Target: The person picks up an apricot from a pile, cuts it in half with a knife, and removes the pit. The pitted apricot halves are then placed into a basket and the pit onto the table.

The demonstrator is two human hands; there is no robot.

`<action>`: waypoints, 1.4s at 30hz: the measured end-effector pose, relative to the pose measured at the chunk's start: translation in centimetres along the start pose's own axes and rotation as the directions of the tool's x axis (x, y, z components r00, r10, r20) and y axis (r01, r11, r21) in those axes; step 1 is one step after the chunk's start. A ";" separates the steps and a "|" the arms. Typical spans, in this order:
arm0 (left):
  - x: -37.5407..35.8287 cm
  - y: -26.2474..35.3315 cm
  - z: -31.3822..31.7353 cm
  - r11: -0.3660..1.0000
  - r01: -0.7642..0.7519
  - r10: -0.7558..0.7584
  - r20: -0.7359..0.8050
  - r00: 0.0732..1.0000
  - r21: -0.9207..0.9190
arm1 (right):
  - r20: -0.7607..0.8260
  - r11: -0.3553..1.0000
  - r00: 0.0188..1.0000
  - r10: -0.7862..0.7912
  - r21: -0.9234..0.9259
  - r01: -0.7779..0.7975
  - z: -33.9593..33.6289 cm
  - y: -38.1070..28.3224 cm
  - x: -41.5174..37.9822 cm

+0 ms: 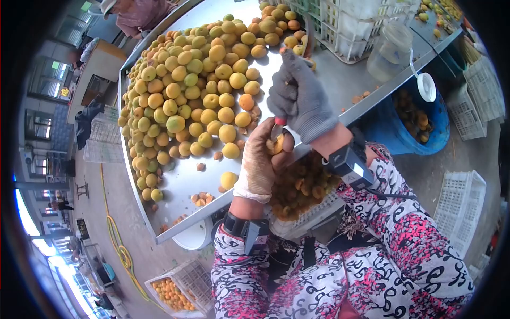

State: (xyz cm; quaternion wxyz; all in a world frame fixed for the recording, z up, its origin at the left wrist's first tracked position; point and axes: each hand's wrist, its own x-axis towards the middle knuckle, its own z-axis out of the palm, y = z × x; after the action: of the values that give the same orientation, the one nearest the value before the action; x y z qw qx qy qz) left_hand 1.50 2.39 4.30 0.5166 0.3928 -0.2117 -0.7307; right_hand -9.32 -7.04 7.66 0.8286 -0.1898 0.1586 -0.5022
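Note:
Near the table's front edge, my left hand (261, 162), in a stained white glove, holds an opened orange-yellow fruit (275, 143) between thumb and fingers. My right hand (303, 98), in a grey glove, is closed round a small tool with a red part (280, 121) that shows below the fist, touching or just above the fruit. The rest of the tool is hidden. A large heap of yellow-green and orange fruit (186, 95) lies on the metal table (186, 212) to the left of my hands. Beneath them, a crate (287, 226) holds darker fruit pieces (300, 189).
At the upper right stand a white crate (350, 26) and a clear plastic jar (389, 53). A blue bucket (438, 133) with fruit scraps is below the table's right side. A person (141, 18) is at the far edge. Yellow hose (122, 252) lies on the floor.

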 end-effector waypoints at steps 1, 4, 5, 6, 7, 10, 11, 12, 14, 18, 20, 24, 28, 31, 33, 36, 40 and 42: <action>0.1 -0.1 -0.1 1.000 -0.008 0.008 -0.002 1.000 -0.004 | 0.010 0.996 0.998 -0.056 -0.063 0.057 0.0 -0.4 0.1; 0.6 1.2 -1.2 0.997 -0.064 0.070 -0.150 0.986 0.045 | 0.057 0.911 0.982 -0.183 -0.367 0.191 0.3 -0.8 -0.6; 1.0 1.5 -1.9 0.998 -0.054 0.047 -0.194 0.980 -0.030 | 0.042 0.794 0.972 -0.233 -0.568 0.215 0.5 -0.6 -0.9; 1.1 1.7 -2.5 0.995 -0.099 0.092 -0.209 0.974 -0.019 | 0.141 0.730 0.961 -0.236 -0.627 0.271 -0.2 0.4 -0.8; 0.9 2.2 -2.3 0.990 -0.143 0.138 -0.224 0.965 -0.008 | 0.210 0.618 0.944 -0.255 -0.715 0.326 -0.2 1.8 -1.1; 0.0 2.7 -1.0 0.964 -0.259 0.261 -0.394 0.881 0.060 | 0.222 0.003 0.973 0.067 -0.975 0.223 -0.9 2.8 -1.1; 0.0 2.6 -1.7 0.963 -0.262 0.264 -0.397 0.879 0.059 | 0.209 0.008 0.971 0.113 -0.978 0.209 -0.9 3.5 -1.6; 0.1 2.4 -2.8 0.950 -0.310 0.306 -0.302 0.903 0.038 | 0.193 0.012 0.968 0.159 -0.981 0.193 -0.8 3.9 -1.8; -0.5 2.4 -2.6 0.936 -0.345 0.353 -0.212 0.911 0.074 | 0.209 0.035 0.966 0.152 -0.978 0.206 -0.6 4.1 -2.0; -1.5 2.5 -2.2 0.650 -0.342 0.533 -0.088 0.841 0.678 | 0.273 0.144 0.943 0.192 -0.958 0.248 -1.0 4.1 -1.8; -1.6 2.6 -2.5 0.677 -0.360 0.520 -0.070 0.852 0.641 | 0.293 0.141 0.939 0.179 -0.952 0.270 -0.9 4.1 -1.9; -0.4 1.1 -3.8 0.589 -0.454 0.678 -0.104 0.728 0.669 | 0.358 0.081 0.924 0.136 -0.933 0.350 -0.9 4.3 -2.1; -2.4 2.5 -2.0 0.780 -0.305 0.486 -0.222 0.846 0.546 | 0.325 0.342 0.945 -0.040 -0.884 0.318 -0.8 3.9 -2.0; -3.1 2.6 -2.2 0.858 -0.308 0.435 -0.263 0.861 0.411 | 0.200 0.332 0.978 -0.057 -0.920 0.208 -1.3 2.0 -0.6; -4.6 3.1 -1.3 0.797 -0.161 0.286 -0.130 0.949 0.582 | 0.216 0.173 0.971 -0.102 -0.957 0.231 -1.7 1.7 -0.2; -6.0 2.2 0.0 0.606 -0.165 0.056 0.165 0.985 0.778 | 0.144 0.029 0.988 -0.051 -0.989 0.145 -2.0 1.6 0.1; -6.8 1.6 -1.9 0.366 -0.305 0.258 0.219 0.941 0.879 | 0.137 0.133 0.988 -0.065 -0.980 0.145 -1.8 1.8 -0.2; -6.8 2.7 -3.9 0.580 -0.109 0.357 -0.132 0.925 0.807 | 0.027 0.309 0.999 0.023 -0.951 0.019 -1.0 1.5 -0.5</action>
State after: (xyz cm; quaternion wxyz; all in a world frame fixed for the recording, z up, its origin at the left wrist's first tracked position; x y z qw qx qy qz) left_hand 7.28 8.04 6.30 0.4083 0.6463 -0.4853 -0.4244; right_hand -8.85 -6.08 6.07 0.5621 -0.6491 0.4091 -0.3087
